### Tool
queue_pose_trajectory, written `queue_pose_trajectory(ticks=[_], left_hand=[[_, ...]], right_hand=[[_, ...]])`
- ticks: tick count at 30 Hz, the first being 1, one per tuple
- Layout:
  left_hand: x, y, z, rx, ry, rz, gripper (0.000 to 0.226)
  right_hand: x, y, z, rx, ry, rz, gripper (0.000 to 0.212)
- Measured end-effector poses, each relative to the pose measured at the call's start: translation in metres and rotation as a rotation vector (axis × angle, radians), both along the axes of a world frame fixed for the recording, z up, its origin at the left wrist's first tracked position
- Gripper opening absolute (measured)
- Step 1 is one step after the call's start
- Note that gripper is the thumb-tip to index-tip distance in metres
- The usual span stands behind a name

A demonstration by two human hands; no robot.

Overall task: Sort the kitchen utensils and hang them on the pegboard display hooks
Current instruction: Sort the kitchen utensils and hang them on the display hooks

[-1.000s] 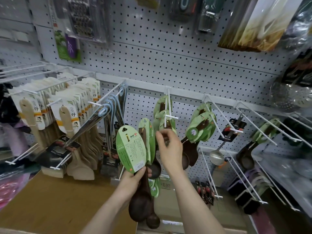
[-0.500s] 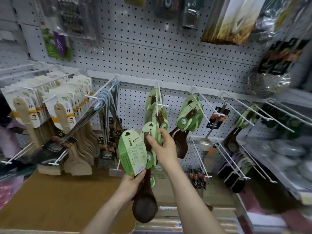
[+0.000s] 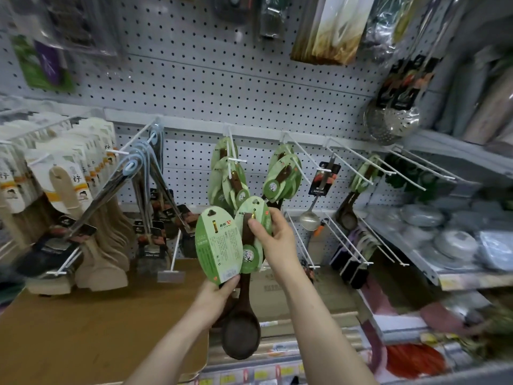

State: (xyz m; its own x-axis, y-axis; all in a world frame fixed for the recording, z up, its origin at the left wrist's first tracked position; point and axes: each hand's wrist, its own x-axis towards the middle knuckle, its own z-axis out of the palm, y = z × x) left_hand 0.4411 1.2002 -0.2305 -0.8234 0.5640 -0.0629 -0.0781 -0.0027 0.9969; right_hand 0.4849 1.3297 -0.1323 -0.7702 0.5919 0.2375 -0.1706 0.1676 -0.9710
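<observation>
My left hand (image 3: 219,297) grips the handles of dark wooden spoons (image 3: 241,336) with green oval card tags (image 3: 218,240), bowls hanging down. My right hand (image 3: 273,236) pinches the top of a second green tag (image 3: 256,215) on one of these spoons, just below the hooks. More green-tagged wooden spoons (image 3: 230,179) hang on a white pegboard hook above, and another bunch (image 3: 283,176) hangs on the hook to its right. The white pegboard (image 3: 222,79) fills the background.
Pale wooden spatulas (image 3: 66,190) and metal turners (image 3: 133,179) hang at left. A steel ladle (image 3: 311,215), bare white hooks (image 3: 352,159) and a metal skimmer (image 3: 391,123) are at right. A brown shelf (image 3: 83,329) lies below; plates (image 3: 455,243) sit on right shelving.
My right hand has come down from the hook with the tagged spoon top and now sits lower, beside the left hand's bundle. The view has shifted down and right.
</observation>
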Motion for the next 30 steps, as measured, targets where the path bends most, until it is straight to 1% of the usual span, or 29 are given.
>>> queue_pose_trajectory(ticks=[3,6,10,15,19,20,22,23,24,25,26,28,30], left_hand=[[0.009,0.016,0.01,0.047,-0.004,-0.05,0.029],[0.012,0.04,0.014,0.062,0.033,-0.1,0.034],[0.025,0.087,0.021,0.077,0.039,-0.129,0.03],[0.044,0.166,0.018,0.038,-0.001,-0.136,0.017],[0.066,0.233,0.016,0.025,-0.039,-0.164,0.017],[0.069,0.25,0.015,0.02,-0.05,-0.171,0.019],[0.077,0.282,0.015,0.012,-0.066,-0.172,0.032],[0.079,0.294,0.017,0.014,-0.077,-0.18,0.035],[0.082,0.307,0.018,0.033,-0.085,-0.197,0.031],[0.086,0.319,0.02,0.047,-0.094,-0.207,0.021],[0.092,0.334,0.023,0.071,-0.109,-0.218,0.013],[0.1,0.355,0.026,0.138,-0.167,-0.219,0.017],[0.108,0.372,0.028,0.182,-0.174,-0.207,0.018]], right_hand=[[0.013,0.017,0.006,-0.036,0.02,0.01,0.019],[0.023,0.039,0.012,-0.07,0.043,-0.001,0.02],[0.039,0.085,0.014,-0.061,0.053,-0.035,0.02],[0.067,0.161,0.014,-0.036,0.05,-0.087,0.019],[0.093,0.234,0.015,-0.099,0.084,-0.153,0.019],[0.099,0.253,0.016,-0.13,0.095,-0.175,0.023],[0.111,0.289,0.02,-0.166,0.119,-0.222,0.032],[0.116,0.303,0.022,-0.159,0.139,-0.239,0.029],[0.122,0.318,0.024,-0.152,0.164,-0.248,0.021],[0.127,0.33,0.025,-0.146,0.182,-0.25,0.015],[0.133,0.345,0.026,-0.137,0.192,-0.252,0.016],[0.142,0.364,0.026,-0.135,0.187,-0.25,0.017],[0.147,0.378,0.021,-0.15,0.182,-0.233,0.014]])
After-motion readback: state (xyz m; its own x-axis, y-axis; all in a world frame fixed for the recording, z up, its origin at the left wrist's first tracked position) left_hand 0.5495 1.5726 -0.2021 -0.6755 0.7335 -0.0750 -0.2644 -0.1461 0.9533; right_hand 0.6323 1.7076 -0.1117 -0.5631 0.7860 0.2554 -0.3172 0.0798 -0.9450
